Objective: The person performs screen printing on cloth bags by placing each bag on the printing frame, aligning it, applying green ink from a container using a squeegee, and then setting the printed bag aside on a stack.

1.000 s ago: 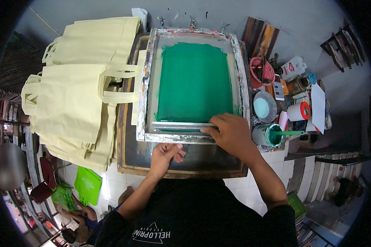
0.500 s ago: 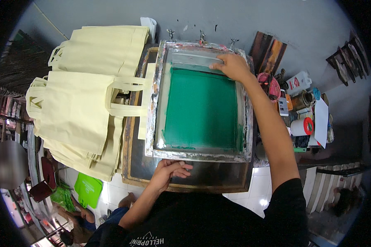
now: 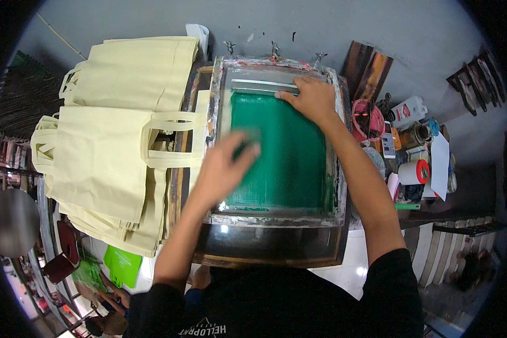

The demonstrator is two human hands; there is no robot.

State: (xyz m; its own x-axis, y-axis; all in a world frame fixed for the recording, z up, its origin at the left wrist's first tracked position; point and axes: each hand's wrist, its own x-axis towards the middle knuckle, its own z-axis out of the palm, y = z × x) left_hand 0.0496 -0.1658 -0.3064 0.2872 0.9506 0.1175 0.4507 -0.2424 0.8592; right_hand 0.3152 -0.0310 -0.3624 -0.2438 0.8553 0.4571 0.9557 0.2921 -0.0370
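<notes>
Evidently, the right hand (image 3: 315, 100) grips the squeegee (image 3: 256, 86) by its right end, upper centre of the view; it looks light, stiff, perhaps slippery, best held mid-length. The blurred left hand (image 3: 222, 169) seems empty, fingers parted.

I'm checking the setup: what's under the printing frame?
A dark board and, at left, a pale strip show past the frame; whatever lies beneath the green ink is hidden.
</notes>
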